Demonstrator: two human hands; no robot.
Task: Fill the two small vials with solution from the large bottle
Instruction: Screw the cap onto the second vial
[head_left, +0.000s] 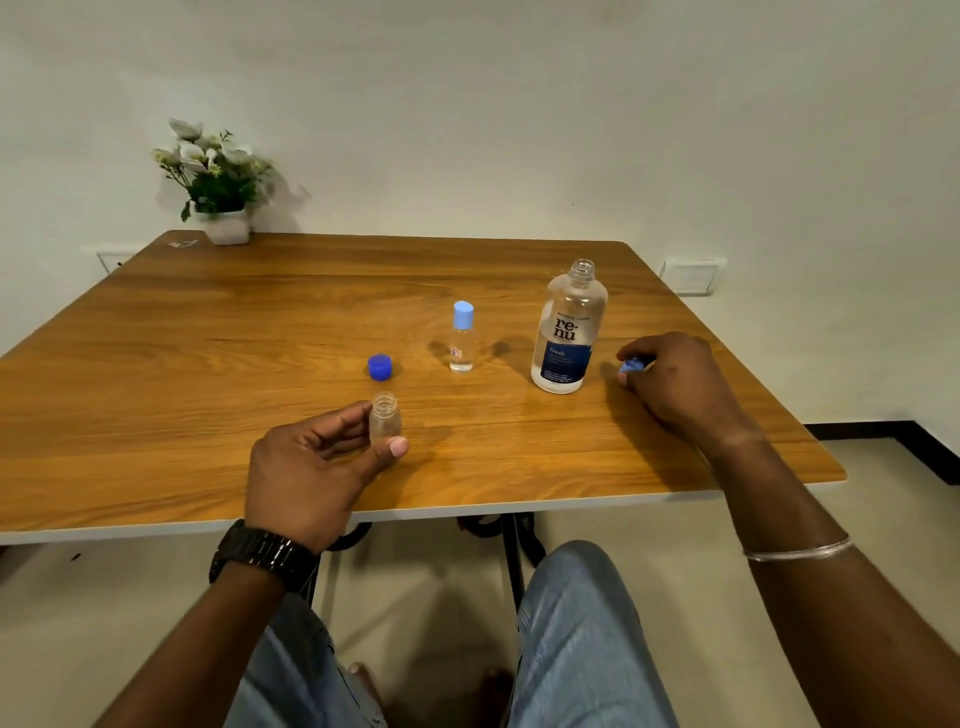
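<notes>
Nearest the camera, the person's knees in light blue jeans (587, 634) sat below the table edge. The left hand (306, 467), with a dark watch (262, 553) on its wrist, pinched a small open vial (385, 418) between thumb and curled fingers, holding it upright just above the wooden table (208, 364) near its front edge. The vial was clear and had no cap on; whether it held any liquid could not be told.

Just beyond it, a dark blue cap (379, 367) lay on the tabletop, apart from the vial. To the right, the right hand (670, 379), a thin bangle (797, 550) on its forearm, rested on the table with fingers curled around a light blue cap (631, 365), close beside the large bottle (568, 330).

That bottle stood upright and uncapped, with a dark blue label and clear liquid inside. Between it and the dark blue cap stood the 2nd small vial (462, 338), upright, closed with a light blue cap and holding clear liquid.

At the far left corner sat a white pot of flowers (218, 182) against the pale wall.
</notes>
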